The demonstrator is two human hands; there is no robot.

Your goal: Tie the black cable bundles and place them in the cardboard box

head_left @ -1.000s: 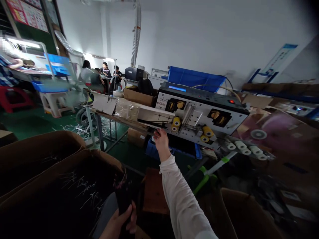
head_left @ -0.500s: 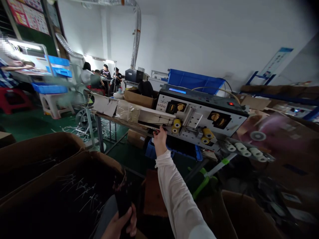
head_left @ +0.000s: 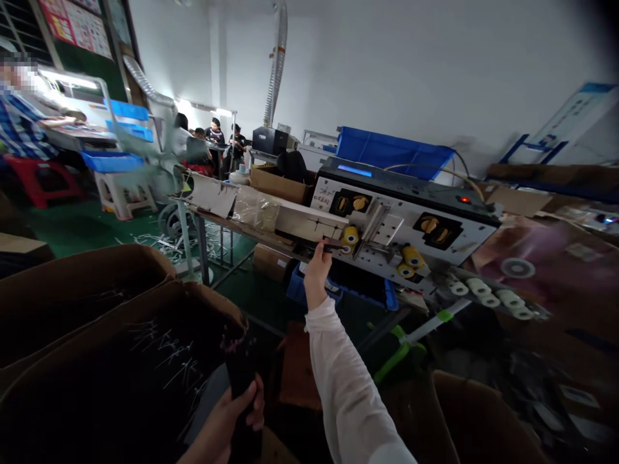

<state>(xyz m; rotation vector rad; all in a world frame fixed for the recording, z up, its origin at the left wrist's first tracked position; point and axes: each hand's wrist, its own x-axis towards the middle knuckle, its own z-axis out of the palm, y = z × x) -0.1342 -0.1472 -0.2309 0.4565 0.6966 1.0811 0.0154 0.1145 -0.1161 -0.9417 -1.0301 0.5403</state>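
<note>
My left hand (head_left: 235, 409), low in the view, is wrapped around a thick bundle of black wires (head_left: 236, 364) that stands upright with small reddish ends on top. My right hand (head_left: 318, 270), on a white-sleeved arm, reaches forward to the machine. Its fingers pinch a thin dark wire (head_left: 333, 244) that points at the yellow rollers (head_left: 349, 236) on the machine's left side. The wire's far tip is too small to make out. Behind the rollers is the front of the wire-processing machine (head_left: 387, 225), with brown knobs and a lit blue display.
Large cardboard boxes (head_left: 159, 293) with bundles of pale-tipped wires stand at lower left. Below the machine sits a blue bin (head_left: 391, 296). A fan (head_left: 167, 151) stands left of the bench. People sit at lit tables farther back. White rollers (head_left: 478, 288) jut from the machine's right.
My right hand has moved slightly toward the yellow rollers with the wire. My view has shifted a little to the left. The left hand still grips the bundle.
</note>
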